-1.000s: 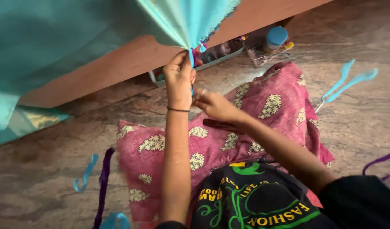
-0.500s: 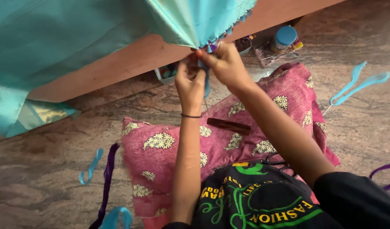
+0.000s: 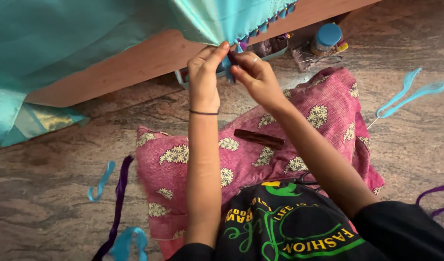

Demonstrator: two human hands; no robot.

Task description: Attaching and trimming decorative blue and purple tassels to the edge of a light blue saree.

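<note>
My left hand [image 3: 204, 77] and right hand [image 3: 254, 77] meet at the hanging cloth's [image 3: 111, 34] edge, above the cushion [image 3: 241, 159] on my lap. A stick [image 3: 258, 138] lies on it; a jar [image 3: 325, 38] stands beyond, right.

Pink flowered cloth [image 3: 289, 145] spread on stone floor [image 3: 48, 179]; dark brown stick [image 3: 258, 138] lying on it. Blue-lidded jar [image 3: 326, 38] near wooden board [image 3: 135, 63]. Loose turquoise ribbon [image 3: 409, 92]; purple ribbon [image 3: 116, 198] beside light-blue strip [image 3: 101, 180].
</note>
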